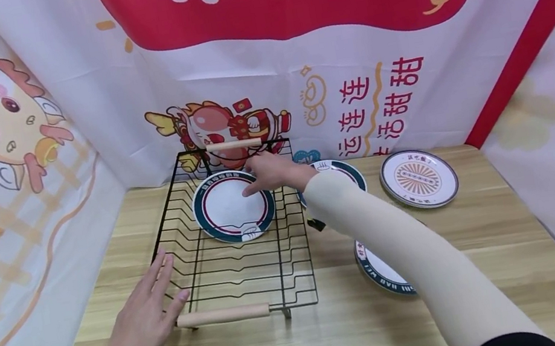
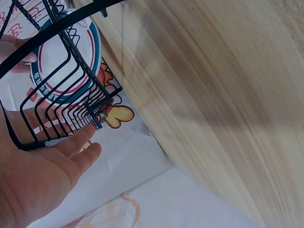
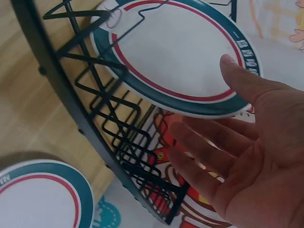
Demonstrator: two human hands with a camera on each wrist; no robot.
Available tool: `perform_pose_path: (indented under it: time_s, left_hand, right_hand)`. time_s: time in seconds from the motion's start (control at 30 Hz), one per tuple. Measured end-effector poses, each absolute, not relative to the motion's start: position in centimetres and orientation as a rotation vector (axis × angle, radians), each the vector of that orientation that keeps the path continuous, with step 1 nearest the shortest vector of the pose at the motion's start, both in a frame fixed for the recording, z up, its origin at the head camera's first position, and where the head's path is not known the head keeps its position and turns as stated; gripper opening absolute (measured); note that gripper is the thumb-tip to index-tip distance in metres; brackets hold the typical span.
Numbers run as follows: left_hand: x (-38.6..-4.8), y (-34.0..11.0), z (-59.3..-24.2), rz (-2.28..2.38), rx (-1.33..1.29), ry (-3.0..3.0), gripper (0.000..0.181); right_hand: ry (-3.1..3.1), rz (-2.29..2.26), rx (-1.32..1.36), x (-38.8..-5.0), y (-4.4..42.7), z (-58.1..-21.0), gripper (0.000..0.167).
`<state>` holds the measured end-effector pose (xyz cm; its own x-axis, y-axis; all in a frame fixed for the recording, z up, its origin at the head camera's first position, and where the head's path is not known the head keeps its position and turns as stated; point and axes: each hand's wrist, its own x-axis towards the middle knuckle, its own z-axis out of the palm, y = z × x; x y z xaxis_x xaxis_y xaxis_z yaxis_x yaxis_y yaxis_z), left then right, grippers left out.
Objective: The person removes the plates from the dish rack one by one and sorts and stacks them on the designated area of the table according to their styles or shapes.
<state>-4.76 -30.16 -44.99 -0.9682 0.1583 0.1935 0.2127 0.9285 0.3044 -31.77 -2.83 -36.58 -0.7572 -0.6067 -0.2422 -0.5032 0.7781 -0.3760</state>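
Observation:
A white plate with a dark teal rim (image 1: 232, 208) leans in the rear half of a black wire dish rack (image 1: 240, 264). My right hand (image 1: 271, 170) holds this plate by its upper right edge. In the right wrist view the thumb (image 3: 237, 73) lies on the plate's face and the other fingers are behind the rim. My left hand (image 1: 148, 309) rests at the rack's front left corner, its fingers extended along the side wires. Seen from the left wrist, the fingers (image 2: 76, 142) are spread against the wire frame.
Right of the rack lie a teal-rimmed plate (image 1: 346, 171), partly behind my sleeve, and another plate (image 1: 382, 269) nearer the front. A plate with an orange sunburst pattern (image 1: 419, 180) lies farther right. Wooden handles (image 1: 224, 315) cap the rack's ends. A printed cloth (image 1: 237, 63) hangs behind.

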Motion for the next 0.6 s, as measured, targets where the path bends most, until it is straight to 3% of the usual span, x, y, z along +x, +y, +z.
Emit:
perform_pose_path:
  time_s: [0.33,0.6]
  left_hand:
    - [-4.8,-30.0,-45.0,-0.493,-0.291,-2.925,0.075]
    - [-4.8,-30.0,-45.0,-0.485,-0.280,-2.925,0.075]
  right_hand:
    - [2.548,-0.517,-0.806,-31.3,-3.1,-37.9,0.074]
    - [2.583,-0.540,-0.821,-31.3,-3.3,-38.2,0.028]
